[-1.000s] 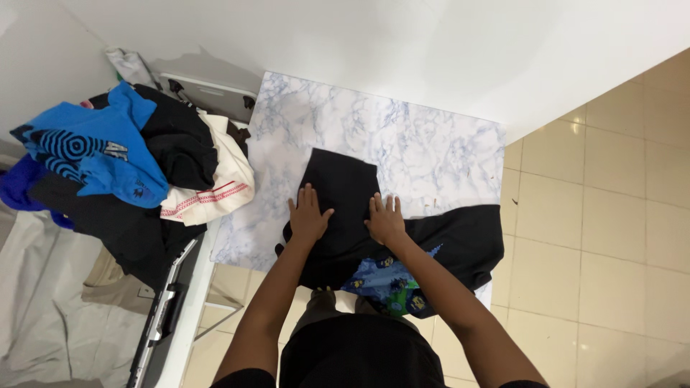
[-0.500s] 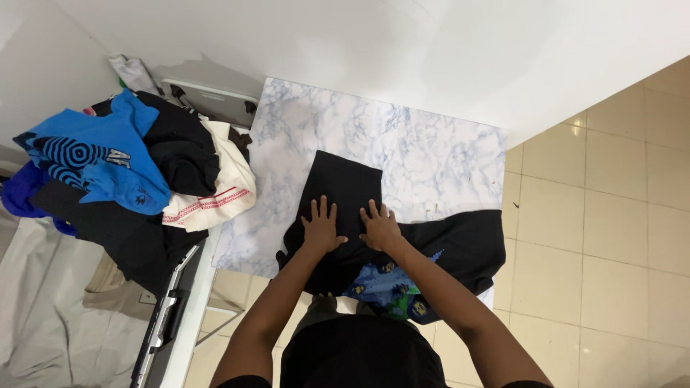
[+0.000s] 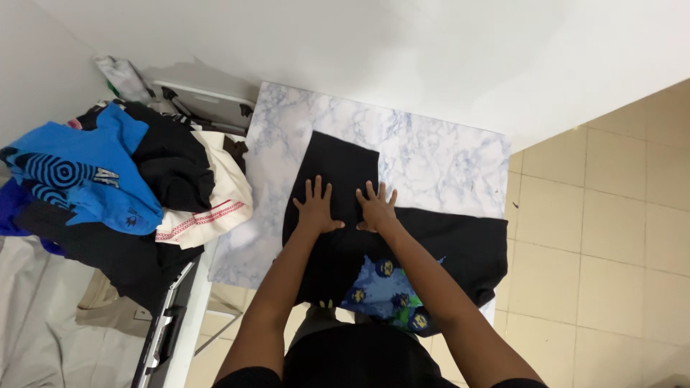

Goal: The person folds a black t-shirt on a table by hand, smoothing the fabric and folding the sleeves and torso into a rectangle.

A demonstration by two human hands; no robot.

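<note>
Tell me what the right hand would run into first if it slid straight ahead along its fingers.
Sliding on, the right hand crosses the black garment, then bare marble tabletop, with the white wall beyond; nothing else seems to lie in that line.

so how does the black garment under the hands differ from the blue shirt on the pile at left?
The black garment lies spread flat on the marble-patterned table; the blue shirt sits crumpled on top of a heap of clothes. The black garment is under both hands, left hand and right hand, pressed flat; the blue shirt is untouched. The blue shirt shows a dark ring print. Both are fabric clothing.
</note>
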